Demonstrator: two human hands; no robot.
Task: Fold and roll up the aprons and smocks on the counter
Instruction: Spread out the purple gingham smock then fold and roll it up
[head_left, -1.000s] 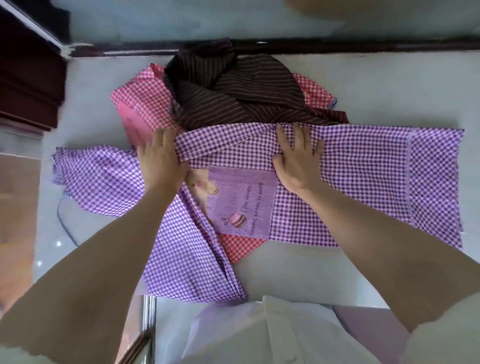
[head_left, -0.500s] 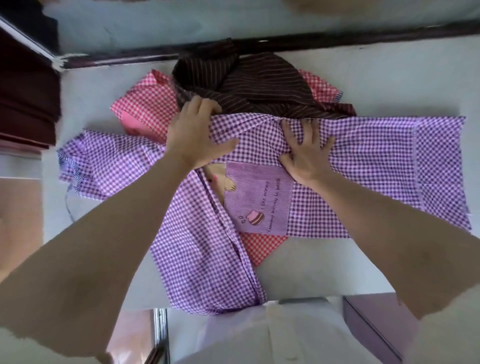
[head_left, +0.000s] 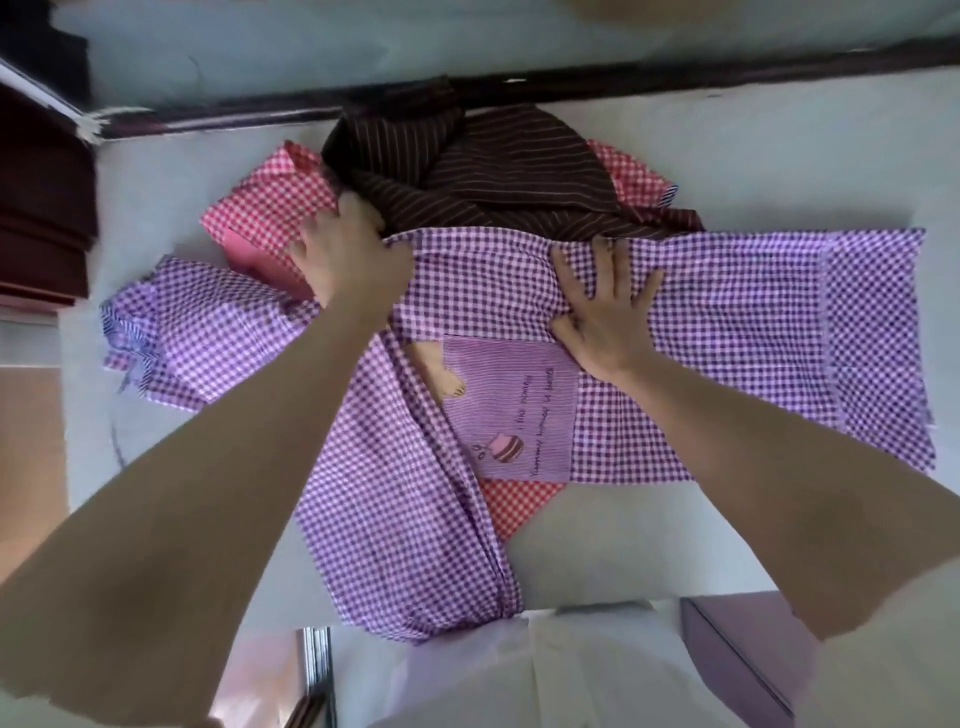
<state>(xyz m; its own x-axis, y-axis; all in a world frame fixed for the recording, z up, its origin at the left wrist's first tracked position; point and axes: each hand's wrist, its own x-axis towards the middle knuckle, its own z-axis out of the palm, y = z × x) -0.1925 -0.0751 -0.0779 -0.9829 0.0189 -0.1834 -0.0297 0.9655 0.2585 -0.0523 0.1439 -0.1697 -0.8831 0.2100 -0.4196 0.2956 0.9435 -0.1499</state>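
Purple gingham smock (head_left: 727, 322) lies spread on the worktop (head_left: 779, 156) over a red gingham apron (head_left: 265, 208) and a brown striped apron (head_left: 493, 171), right hand (head_left: 605, 306) pressing it flat with fingers spread, left hand (head_left: 348, 254) curled at its far edge, grip impossible to tell, so tugging there could drag the aprons beneath askew.

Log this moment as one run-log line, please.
step: folding purple apron | left hand: at its top edge, grip unclear | right hand: flat on it | behind: red apron, brown apron
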